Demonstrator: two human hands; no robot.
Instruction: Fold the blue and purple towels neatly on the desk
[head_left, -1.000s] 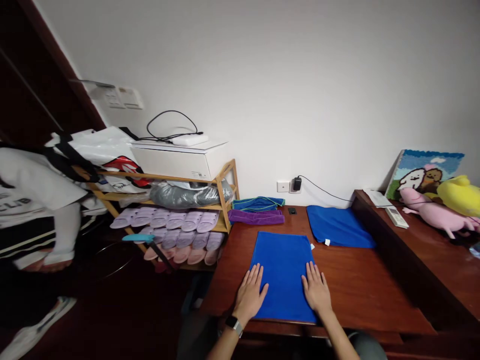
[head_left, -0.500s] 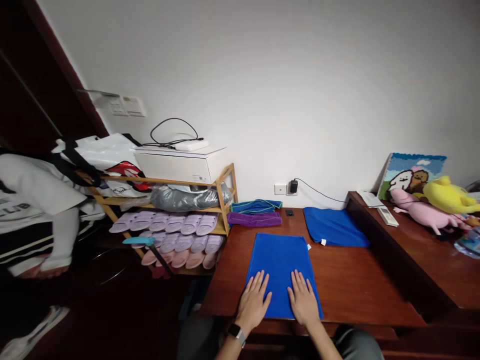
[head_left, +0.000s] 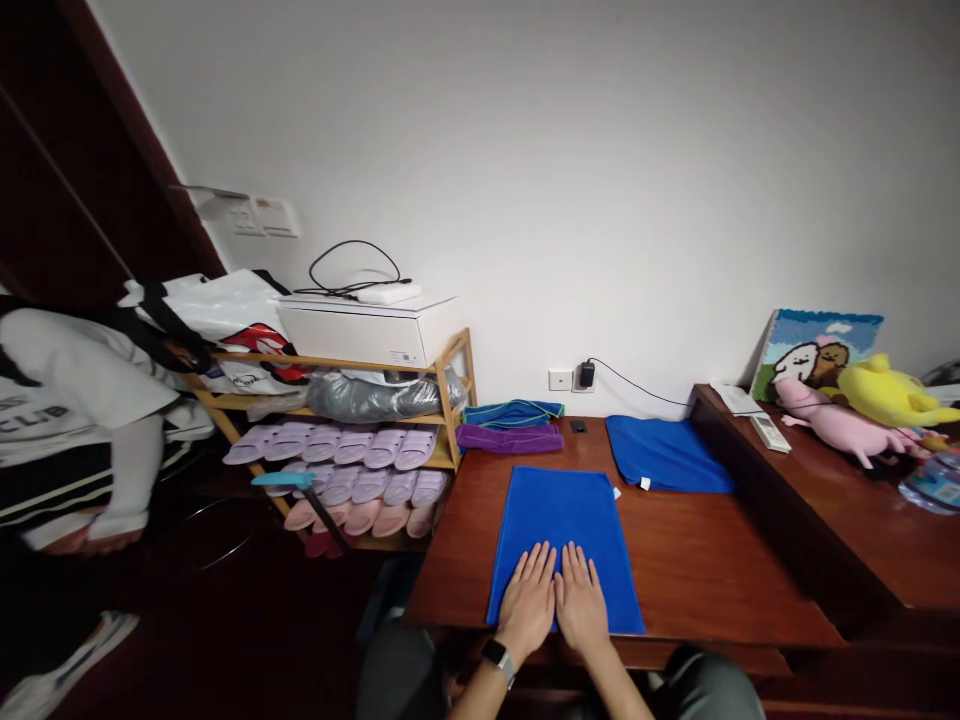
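Observation:
A blue towel [head_left: 562,520] lies spread flat on the dark wooden table [head_left: 705,570] in front of me. My left hand [head_left: 531,598], with a watch on its wrist, lies flat on the towel's near edge with fingers stretched out. My right hand [head_left: 580,600] rests flat right beside it, the two almost touching at the towel's middle. Neither hand holds anything.
A second blue towel [head_left: 667,455] lies at the back right, and folded teal and purple towels [head_left: 511,425] at the back left. A shoe rack [head_left: 360,440] with slippers stands left. Plush toys [head_left: 862,415] sit on the raised shelf. A person [head_left: 67,420] stands far left.
Both hands have slid inward along the towel's near edge, from its two sides to its middle, and now lie next to each other. The view shifted slightly.

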